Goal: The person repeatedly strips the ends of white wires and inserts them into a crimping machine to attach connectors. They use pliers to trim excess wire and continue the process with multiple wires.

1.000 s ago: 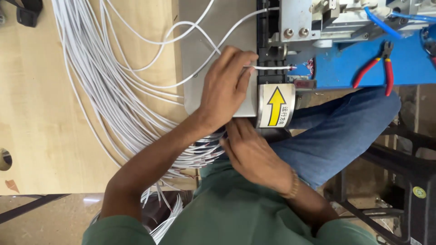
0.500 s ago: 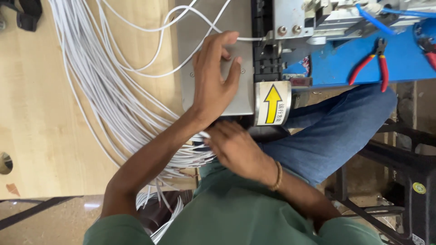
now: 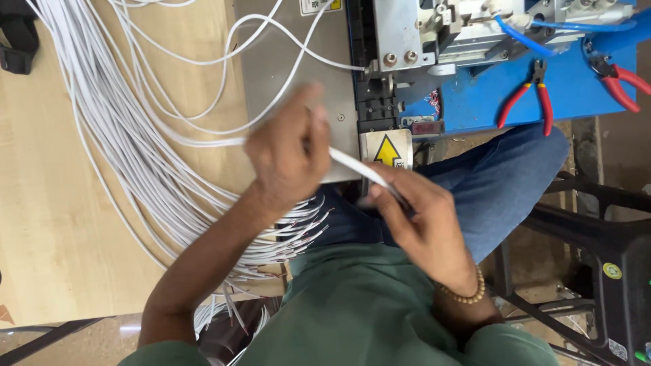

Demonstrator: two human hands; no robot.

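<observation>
A thick bundle of white wires [image 3: 122,135] lies across the wooden table [image 3: 47,217], its stripped ends hanging over the near edge. My left hand [image 3: 285,163], blurred by motion, is closed around one white wire [image 3: 352,163] in front of the grey machine plate [image 3: 291,68]. That wire runs on to the right into my right hand [image 3: 413,217], which pinches its end just below the yellow arrow label [image 3: 386,149]. Another white wire loops over the plate into the machine's black feed block [image 3: 376,81].
The machine sits on a blue base [image 3: 475,108], with red-handled pliers [image 3: 525,102] on it and a second red pair [image 3: 620,78] at the far right. A black stool frame [image 3: 597,224] stands right of my knee. A black strap [image 3: 17,41] lies top left.
My left hand has come off the machine plate and drawn back toward me with one wire. My right hand has risen from my lap and taken hold of that wire's end.
</observation>
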